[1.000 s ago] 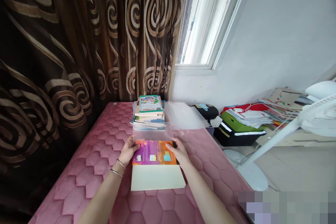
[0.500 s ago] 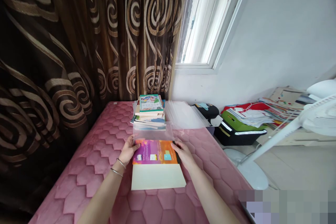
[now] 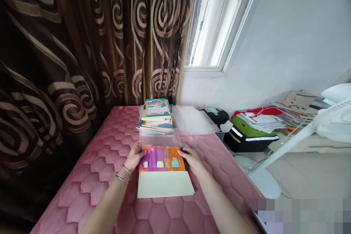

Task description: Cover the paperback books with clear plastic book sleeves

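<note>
A book (image 3: 163, 159) with a purple and orange printed cover lies in front of me, with a plain cream sheet or page (image 3: 165, 185) spreading from its near edge. My left hand (image 3: 134, 156) grips the cover's left edge, thumb on top and fingers mostly hidden below. At the right edge, beside a dark strip, my right hand (image 3: 192, 157) pinches the cover the same way. A clear plastic sheet (image 3: 160, 139) extends from under the book's far edge; how it is joined to the book I cannot tell.
A stack of books (image 3: 157, 113) stands at the far end of the pink quilted bed (image 3: 93, 175). Clear plastic covers (image 3: 192, 119) lie right of it. Beyond the bed's right side are a black box (image 3: 246, 140) with papers and a white fan (image 3: 287, 146). A patterned curtain (image 3: 123, 36) hangs behind.
Almost nothing differs. My right thumb has slid very slightly left on the cover, and the book stays in place.
</note>
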